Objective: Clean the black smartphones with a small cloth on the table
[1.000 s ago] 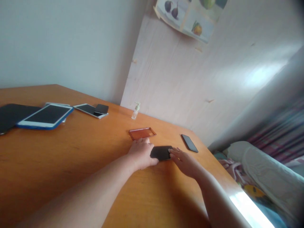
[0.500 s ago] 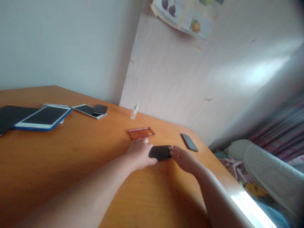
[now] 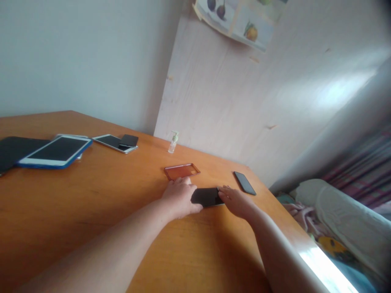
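A black smartphone point(image 3: 206, 197) lies screen up on the wooden table. My left hand point(image 3: 181, 197) is closed around its left end, with the thumb along the near edge. At the right end, the fingers of my right hand point(image 3: 236, 200) lie stretched out over the screen; their undersides are hidden. Just beyond my left hand is a clear reddish-brown phone case point(image 3: 182, 171), touching or almost touching its knuckles. A second dark phone point(image 3: 244, 183) rests on the table past my right hand.
A small clear pump bottle point(image 3: 173, 142) stands near the wall. To the left are a blue-cased tablet point(image 3: 58, 149), a black flat item point(image 3: 18, 150), and a white phone-like device point(image 3: 110, 141) with a dark slab point(image 3: 128, 140) on it. Bedding point(image 3: 330, 215) lies beyond the table's right edge.
The fingers of my right hand have shifted slightly at the phone's right end. My left hand keeps its grip, and the other things stay in place.
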Tool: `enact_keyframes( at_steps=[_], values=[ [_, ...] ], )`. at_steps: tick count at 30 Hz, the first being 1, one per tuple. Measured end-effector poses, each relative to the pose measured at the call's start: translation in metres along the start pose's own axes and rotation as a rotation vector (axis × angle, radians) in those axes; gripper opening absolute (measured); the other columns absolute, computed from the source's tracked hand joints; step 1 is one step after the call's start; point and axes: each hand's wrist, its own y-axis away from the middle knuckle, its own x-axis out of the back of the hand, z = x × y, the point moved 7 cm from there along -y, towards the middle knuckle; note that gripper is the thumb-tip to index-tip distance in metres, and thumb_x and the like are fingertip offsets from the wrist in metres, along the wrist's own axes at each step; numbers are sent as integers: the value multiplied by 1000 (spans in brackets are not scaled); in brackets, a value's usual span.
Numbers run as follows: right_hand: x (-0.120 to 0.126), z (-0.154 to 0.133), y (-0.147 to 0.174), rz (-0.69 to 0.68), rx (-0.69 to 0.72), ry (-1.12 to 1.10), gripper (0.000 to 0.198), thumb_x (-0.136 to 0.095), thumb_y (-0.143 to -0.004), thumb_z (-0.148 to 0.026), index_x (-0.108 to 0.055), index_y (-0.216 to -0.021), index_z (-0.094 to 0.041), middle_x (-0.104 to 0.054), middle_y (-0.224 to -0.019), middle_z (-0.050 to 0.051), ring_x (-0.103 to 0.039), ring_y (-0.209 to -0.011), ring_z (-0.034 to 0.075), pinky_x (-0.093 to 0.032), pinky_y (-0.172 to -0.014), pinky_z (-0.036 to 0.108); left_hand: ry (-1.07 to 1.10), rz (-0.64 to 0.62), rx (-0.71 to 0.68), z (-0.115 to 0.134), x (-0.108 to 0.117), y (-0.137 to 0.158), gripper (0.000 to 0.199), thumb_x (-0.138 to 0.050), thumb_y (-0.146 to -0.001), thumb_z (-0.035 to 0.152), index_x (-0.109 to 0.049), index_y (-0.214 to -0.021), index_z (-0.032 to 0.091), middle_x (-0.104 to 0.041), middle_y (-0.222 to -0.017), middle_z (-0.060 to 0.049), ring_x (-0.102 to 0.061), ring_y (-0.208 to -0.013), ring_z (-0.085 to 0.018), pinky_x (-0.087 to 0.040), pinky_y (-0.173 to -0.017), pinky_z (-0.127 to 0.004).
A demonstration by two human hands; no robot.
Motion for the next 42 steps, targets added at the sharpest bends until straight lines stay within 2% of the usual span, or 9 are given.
enact_keyframes(
  at_steps=[8,15,18,21,28,31,34,38,42],
  values=[
    [6,-6,23,22,39,16,44,-35,-96,-33,-58,-129,-15,-61,-129,14,-53,-124,27,-42,-102,40,0,21,-4,0,-1,-1,53,-62,-65,65,-66,-99,25,-58,-108,-10,-53,-105,-32,-43,-86,-44],
    [13,-16,-4,-2,37,66,36,-34,-97,-28,-67,-105,-14,-70,-104,15,-64,-101,25,-46,-89,34,-5,26,-11,-2,-3,-2,52,-60,-67,65,-66,-99,25,-58,-106,-9,-54,-103,-32,-43,-85,-43],
    [10,-19,9,16,28,73,36,-35,-97,-31,-64,-111,-15,-68,-108,15,-63,-103,25,-46,-89,34,1,35,-20,-3,-4,-2,53,-61,-66,66,-66,-100,26,-58,-106,-10,-54,-104,-32,-43,-84,-44],
    [6,-22,21,35,64,68,40,-34,-97,-32,-60,-120,-14,-64,-120,16,-56,-117,26,-43,-96,36,5,38,-14,-3,-4,-2,55,-63,-63,67,-66,-98,25,-58,-107,-10,-53,-104,-33,-43,-84,-44],
    [10,-34,3,30,81,54,41,-31,-98,-29,-62,-118,-12,-63,-122,18,-54,-121,26,-43,-99,37,4,29,-21,-2,-3,-2,55,-60,-66,68,-66,-99,25,-57,-105,-10,-54,-102,-33,-43,-84,-45],
    [10,-46,20,46,98,30,43,-32,-98,-32,-59,-124,-11,-60,-127,18,-53,-123,27,-43,-101,38,7,23,-18,-2,-2,-2,56,-60,-65,69,-66,-99,25,-57,-106,-10,-54,-103,-33,-43,-85,-46],
    [11,-56,36,61,99,38,46,-34,-98,-36,-56,-129,-11,-54,-136,18,-45,-132,28,-38,-106,41,11,10,-7,-1,-1,-2,54,-60,-65,69,-66,-97,24,-57,-107,-10,-54,-105,-34,-43,-85,-45],
    [14,-68,22,18,141,31,42,-31,-99,-33,-59,-123,-12,-61,-125,16,-53,-122,25,-41,-101,37,6,12,-9,-1,-1,-1,53,-61,-66,67,-66,-97,24,-58,-106,-10,-55,-104,-33,-43,-85,-45],
    [16,-72,14,15,93,32,39,-33,-98,-32,-62,-113,-11,-63,-116,17,-59,-109,25,-44,-93,36,9,22,-17,-1,-1,-1,54,-60,-66,68,-66,-98,25,-58,-106,-10,-55,-102,-33,-43,-85,-46]
  ],
)
